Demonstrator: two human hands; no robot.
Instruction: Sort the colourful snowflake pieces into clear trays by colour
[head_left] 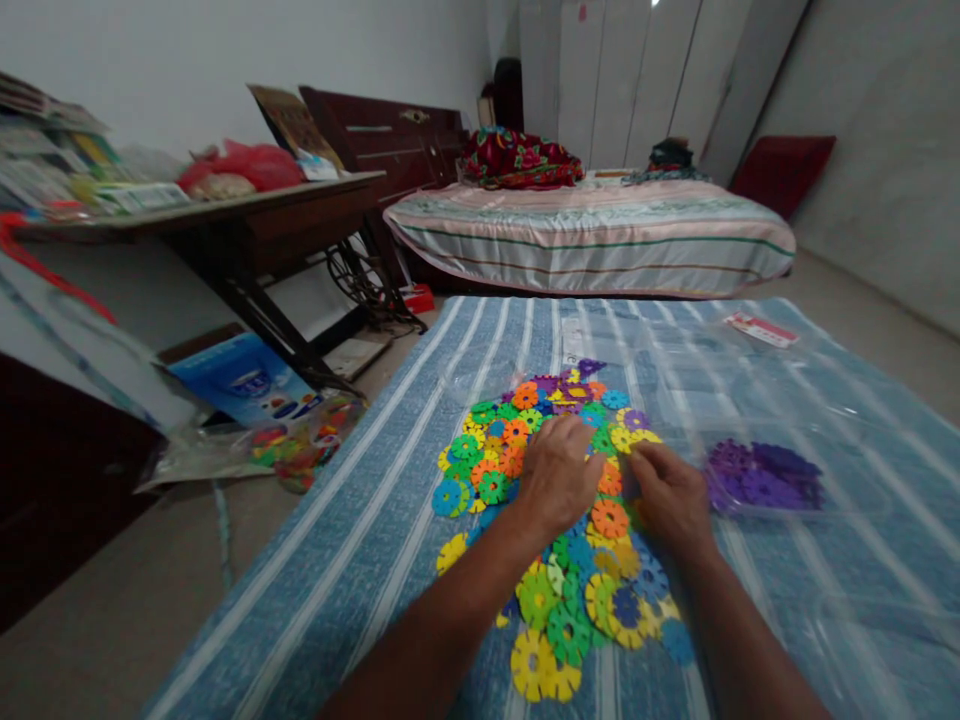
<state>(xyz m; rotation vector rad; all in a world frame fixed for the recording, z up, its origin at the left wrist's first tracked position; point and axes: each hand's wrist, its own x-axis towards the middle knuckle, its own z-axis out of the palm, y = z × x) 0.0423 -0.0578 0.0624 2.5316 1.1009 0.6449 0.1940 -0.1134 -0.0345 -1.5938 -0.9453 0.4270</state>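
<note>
A loose heap of flat, notched plastic snowflake discs [566, 632] in yellow, green, blue, orange and purple lies on the striped cloth. My left hand [559, 475] rests over the middle of this heap, fingers bent downward, the thumb apart from them. Discs show around it, and its fingertips are partly hidden. At the heap's right edge, my right hand [671, 495] has its thumb and fingers drawn together beside some yellow discs [634, 437]. Whatever is between those fingers is hidden. To its right, a clear plastic box [847, 500] holds purple discs [765, 475].
The blue striped cloth [352, 560] covers the surface under the discs. Clear plastic packaging [697, 365] with a red-and-white label [761, 330] lies at the back. A sewing-machine table [292, 205] stands left, with bags below. Behind is a bed [592, 235].
</note>
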